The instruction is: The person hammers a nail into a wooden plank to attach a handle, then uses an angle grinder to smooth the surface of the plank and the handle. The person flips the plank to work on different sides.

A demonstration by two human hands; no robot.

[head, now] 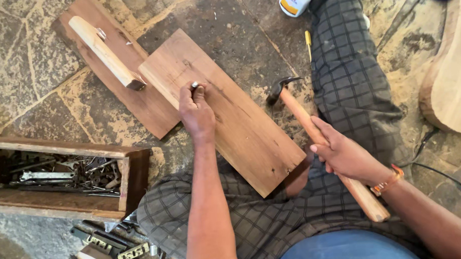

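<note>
Evidently the left hand [195, 111] pinched a nail [193, 85] upright on the board [240, 129]; the right hand [343, 153] gripped the hammer [312, 131], head just right of it.

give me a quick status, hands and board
Left hand pinching a nail upright on the board. Right hand gripping hammer, head off the board. Nothing between.
</note>
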